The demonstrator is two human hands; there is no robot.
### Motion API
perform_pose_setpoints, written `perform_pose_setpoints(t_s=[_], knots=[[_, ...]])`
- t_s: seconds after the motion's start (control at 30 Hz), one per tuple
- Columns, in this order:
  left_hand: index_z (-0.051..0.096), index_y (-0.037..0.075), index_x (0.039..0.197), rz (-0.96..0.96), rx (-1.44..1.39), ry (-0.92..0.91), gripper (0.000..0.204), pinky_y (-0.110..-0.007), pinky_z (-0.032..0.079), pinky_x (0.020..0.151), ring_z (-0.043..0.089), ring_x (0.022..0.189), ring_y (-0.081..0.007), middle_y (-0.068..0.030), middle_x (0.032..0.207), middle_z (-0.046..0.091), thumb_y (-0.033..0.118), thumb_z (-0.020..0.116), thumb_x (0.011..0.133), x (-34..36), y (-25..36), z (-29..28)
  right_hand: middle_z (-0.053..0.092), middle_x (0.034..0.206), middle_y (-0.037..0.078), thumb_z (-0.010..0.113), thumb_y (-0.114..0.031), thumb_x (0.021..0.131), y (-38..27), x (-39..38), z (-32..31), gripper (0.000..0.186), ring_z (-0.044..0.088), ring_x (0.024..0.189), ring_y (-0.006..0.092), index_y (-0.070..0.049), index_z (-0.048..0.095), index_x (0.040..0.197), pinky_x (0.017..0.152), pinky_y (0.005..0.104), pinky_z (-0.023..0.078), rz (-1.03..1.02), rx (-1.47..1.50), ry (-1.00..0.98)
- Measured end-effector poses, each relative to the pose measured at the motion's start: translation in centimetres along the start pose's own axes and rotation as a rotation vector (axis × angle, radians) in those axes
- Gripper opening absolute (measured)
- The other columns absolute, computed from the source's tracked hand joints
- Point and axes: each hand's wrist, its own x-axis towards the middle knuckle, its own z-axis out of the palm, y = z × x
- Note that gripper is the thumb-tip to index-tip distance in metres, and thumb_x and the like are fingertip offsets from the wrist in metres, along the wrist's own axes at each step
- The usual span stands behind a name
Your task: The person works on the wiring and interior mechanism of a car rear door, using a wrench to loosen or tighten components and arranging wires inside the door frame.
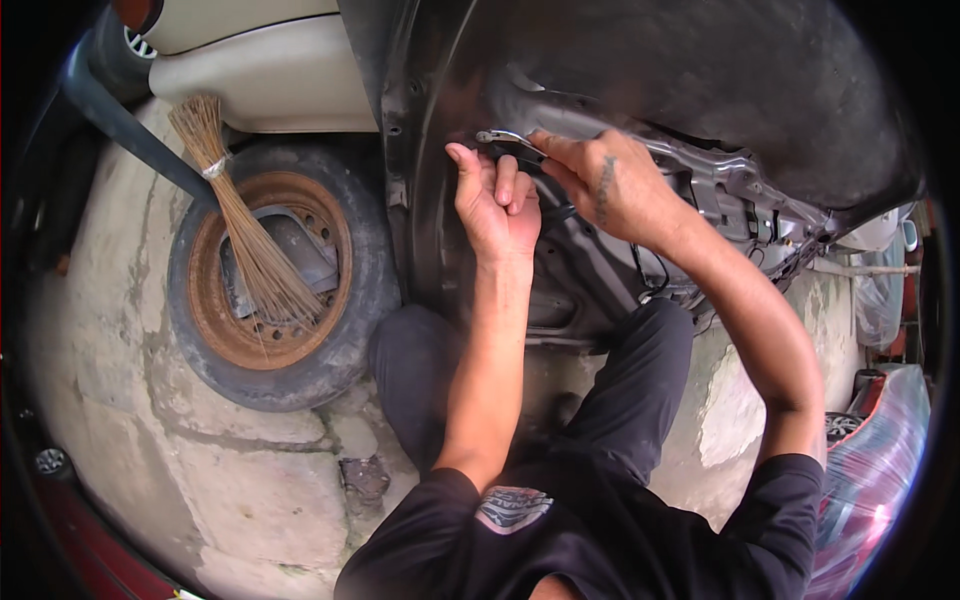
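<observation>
Right hand (610,180) grips the wrench (508,140), left hand (495,200) curls beside it, seemingly empty; a slip could skin knuckles on the door panel (640,70).

Soft daylight, dark vignetted fisheye rim, edges bent, slight blur

The wrench (510,139) is a slim metal spanner of silver colour; it lies nearly level, a little tilted, with its ring end to the left, just above the left hand (497,205); its other end is hidden under the fingers of the right hand (605,185), which close around it; the dark car panel (440,230) stands directly behind both hands, upright and curved; the left hand's fingertips rest against it.
</observation>
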Motion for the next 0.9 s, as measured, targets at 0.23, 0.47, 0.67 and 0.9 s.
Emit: perform_pose_setpoints(t_s=[0.23,0.47,0.67,0.9], knots=[[0.058,0.004,0.104,-0.027,-0.055,-0.020,0.051,-0.020,0.030,0.042,0.038,0.053,-0.0060,0.0021,0.092,0.058,0.055,0.056,0.103,-0.3,0.1,-0.3,0.069,0.079,0.025,0.066,-0.012,0.096,-1.2,-2.4,1.5,0.033,0.069,0.075,0.0429,-0.003,0.070,0.128,0.067,0.0484,0.054,0.185,0.010,-0.022],[0.057,0.005,0.102,-0.037,0.016,-0.045,0.054,-0.020,0.030,0.042,0.038,0.054,-0.0058,0.0012,0.089,0.055,0.059,0.053,0.103,-0.4,0.4,-0.6,0.068,0.079,0.026,0.065,-0.012,0.096,-1.9,-2.0,2.5,0.033,0.069,0.075,0.0436,-0.002,0.070,0.127,0.067,0.0482,0.054,0.237,0.065,0.037],[0.056,0.005,0.103,-0.052,0.040,-0.068,0.053,-0.020,0.030,0.043,0.039,0.055,-0.0058,0.0007,0.095,0.057,0.058,0.051,0.104,-0.3,0.6,-1.5,0.068,0.080,0.027,0.066,-0.012,0.096,-2.6,-2.6,4.1,0.031,0.069,0.075,0.0442,-0.002,0.070,0.125,0.066,0.0483,0.054,0.259,0.091,0.125],[0.056,0.006,0.106,-0.087,0.026,-0.090,0.053,-0.021,0.030,0.044,0.038,0.055,-0.0062,0.0009,0.098,0.060,0.058,0.047,0.106,-0.4,0.7,-1.8,0.071,0.076,0.023,0.062,-0.015,0.096,-4.0,-2.4,4.5,0.030,0.070,0.071,0.0428,-0.003,0.072,0.122,0.066,0.0520,0.056,0.314,0.083,0.208]])
